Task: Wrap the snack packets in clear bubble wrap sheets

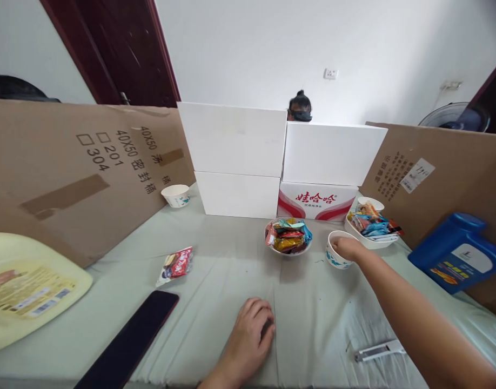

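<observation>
My right hand (348, 247) reaches forward and grips the rim of a small white paper cup (335, 258) with a blue pattern. The cup stands just right of a bowl (288, 250) heaped with wrapped snacks. My left hand (251, 329) rests palm down on the pale green tablecloth near the front edge, fingers loosely curled, holding nothing. A red snack packet (175, 265) lies on the cloth to its left.
A second bowl of snacks (372, 229) sits at the right, another paper cup (176, 195) far left. White boxes (235, 156) and cardboard sheets (69, 167) wall the table. A dark phone (128, 340), yellow lid (25, 286), blue container (454, 251) and metal clip (377, 351) lie around. A person's head shows behind the boxes.
</observation>
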Demonstrator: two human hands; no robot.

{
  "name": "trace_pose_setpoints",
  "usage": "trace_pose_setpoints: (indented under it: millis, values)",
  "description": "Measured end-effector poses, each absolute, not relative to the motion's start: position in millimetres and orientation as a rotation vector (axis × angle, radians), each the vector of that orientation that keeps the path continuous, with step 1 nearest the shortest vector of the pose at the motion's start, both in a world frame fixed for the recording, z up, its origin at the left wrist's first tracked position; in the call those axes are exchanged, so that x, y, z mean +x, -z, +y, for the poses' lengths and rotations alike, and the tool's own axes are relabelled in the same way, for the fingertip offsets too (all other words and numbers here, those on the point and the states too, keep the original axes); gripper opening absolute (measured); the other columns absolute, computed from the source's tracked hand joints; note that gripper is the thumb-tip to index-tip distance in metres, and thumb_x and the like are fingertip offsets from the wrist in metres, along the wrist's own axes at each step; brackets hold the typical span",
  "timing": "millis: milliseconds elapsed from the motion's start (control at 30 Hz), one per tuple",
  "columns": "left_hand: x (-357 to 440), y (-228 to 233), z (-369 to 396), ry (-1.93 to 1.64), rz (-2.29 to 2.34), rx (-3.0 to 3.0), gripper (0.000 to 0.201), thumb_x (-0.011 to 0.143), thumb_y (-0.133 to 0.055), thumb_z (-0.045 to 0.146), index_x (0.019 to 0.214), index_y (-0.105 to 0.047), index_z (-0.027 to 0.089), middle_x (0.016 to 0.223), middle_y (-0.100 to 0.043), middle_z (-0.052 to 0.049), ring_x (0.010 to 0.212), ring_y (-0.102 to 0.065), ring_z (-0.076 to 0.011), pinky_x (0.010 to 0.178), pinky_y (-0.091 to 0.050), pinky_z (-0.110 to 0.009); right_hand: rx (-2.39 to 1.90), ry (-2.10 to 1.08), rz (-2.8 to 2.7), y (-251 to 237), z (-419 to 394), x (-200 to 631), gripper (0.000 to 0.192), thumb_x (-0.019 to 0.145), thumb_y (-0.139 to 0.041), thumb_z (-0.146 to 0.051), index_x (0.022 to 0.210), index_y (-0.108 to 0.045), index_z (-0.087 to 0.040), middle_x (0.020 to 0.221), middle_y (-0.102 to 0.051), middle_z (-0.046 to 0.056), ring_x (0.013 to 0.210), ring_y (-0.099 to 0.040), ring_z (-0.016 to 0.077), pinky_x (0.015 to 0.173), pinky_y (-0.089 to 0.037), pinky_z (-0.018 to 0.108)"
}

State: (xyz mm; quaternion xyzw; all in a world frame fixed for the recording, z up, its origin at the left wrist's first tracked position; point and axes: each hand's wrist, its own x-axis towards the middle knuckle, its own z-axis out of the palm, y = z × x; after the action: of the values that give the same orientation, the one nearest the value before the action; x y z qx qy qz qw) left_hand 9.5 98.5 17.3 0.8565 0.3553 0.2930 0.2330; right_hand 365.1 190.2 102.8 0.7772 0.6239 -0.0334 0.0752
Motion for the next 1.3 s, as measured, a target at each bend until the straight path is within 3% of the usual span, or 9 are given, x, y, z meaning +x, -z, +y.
trace_pose_setpoints:
  millis: [133,300,467,600,700,800,867,1100,1300]
  values:
    - [9.9,-19.7,98.1,-0.782,0.989,2.325,0.011,0.081,-0.055,0.010,0.085,-0.058,0.020,0.100,-0.061,-0.006,0.100,-0.053,-0.0247,0.088,-0.047,-0.043,2.316,0.131,1.888,-108.0,181.8,358.8,0.026,0.095,-0.049,-0.037,0.106,-0.065,-0.020,0.105,-0.067,0.007,0.091,-0.064,0.0189,0.079,-0.050,0.035]
    - [11.5,-21.9,97.0,-0.814,0.994,2.298,0.014,0.077,-0.057,0.009,0.085,-0.059,0.020,0.099,-0.061,-0.006,0.101,-0.052,-0.0245,0.089,-0.046,-0.043,2.367,-0.110,2.028,-111.1,150.7,331.7,0.043,0.098,-0.032,-0.041,0.115,-0.064,-0.019,0.113,-0.067,0.013,0.108,-0.059,0.0283,0.087,-0.041,0.040]
    - [14.4,-15.6,92.9,-0.866,1.010,2.280,0.014,0.077,-0.056,0.009,0.086,-0.061,0.019,0.097,-0.062,-0.006,0.099,-0.054,-0.0236,0.089,-0.046,-0.041,2.315,-0.528,2.135,-98.2,135.1,317.9,0.031,0.091,-0.047,-0.029,0.114,-0.064,-0.017,0.110,-0.068,0.014,0.104,-0.059,0.0308,0.085,-0.041,0.042]
    - [-4.9,-21.6,111.0,-0.971,1.109,2.291,0.021,0.078,-0.053,0.011,0.097,-0.060,0.018,0.110,-0.060,-0.010,0.103,-0.055,-0.0229,0.092,-0.048,-0.039,2.150,-0.702,2.488,-84.2,120.2,305.1,0.026,0.089,-0.049,-0.026,0.107,-0.066,-0.017,0.109,-0.068,0.012,0.104,-0.059,0.0289,0.085,-0.043,0.040]
    - [-41.9,-43.8,149.7,-0.830,1.471,2.421,0.031,0.077,-0.055,0.013,0.107,-0.061,0.019,0.118,-0.059,-0.011,0.113,-0.051,-0.0277,0.100,-0.041,-0.045,1.940,-0.574,2.795,-67.7,91.9,295.0,0.025,0.092,-0.048,-0.033,0.101,-0.068,-0.022,0.099,-0.071,0.007,0.097,-0.062,0.0250,0.083,-0.045,0.038]
    - [-85.4,-68.6,194.8,-0.456,2.018,2.266,0.048,0.072,-0.059,0.011,0.119,-0.059,0.020,0.135,-0.050,-0.014,0.132,-0.034,-0.0368,0.107,-0.028,-0.055,1.956,-0.488,2.865,-42.9,55.0,304.2,0.027,0.093,-0.047,-0.041,0.100,-0.068,-0.026,0.096,-0.072,0.004,0.089,-0.065,0.0225,0.079,-0.047,0.038]
    - [-109.5,-79.8,218.9,-0.391,2.090,2.174,0.050,0.067,-0.060,0.010,0.117,-0.060,0.017,0.134,-0.052,-0.017,0.128,-0.038,-0.0407,0.102,-0.032,-0.058,2.068,-0.490,2.827,-23.3,30.7,322.9,0.031,0.092,-0.047,-0.046,0.099,-0.069,-0.026,0.095,-0.072,0.004,0.088,-0.066,0.0226,0.078,-0.049,0.038]
    - [-122.8,-101.8,253.1,-0.609,1.967,2.003,0.037,0.073,-0.054,0.015,0.108,-0.060,0.019,0.111,-0.064,-0.011,0.101,-0.061,-0.0269,0.085,-0.048,-0.036,2.273,-0.549,2.674,16.0,-39.6,379.3,0.034,0.092,-0.045,-0.048,0.104,-0.069,-0.026,0.102,-0.072,0.005,0.091,-0.067,0.0227,0.078,-0.052,0.037]
    - [-37.6,-71.7,183.7,-0.698,1.566,1.865,0.034,0.083,-0.050,0.025,0.117,-0.051,0.020,0.091,-0.067,-0.001,0.069,-0.065,-0.0146,0.057,-0.050,-0.022,2.275,-0.403,2.686,7.1,-49.5,360.3,0.028,0.093,-0.049,-0.046,0.104,-0.067,-0.027,0.104,-0.068,0.005,0.096,-0.063,0.0211,0.082,-0.050,0.035]
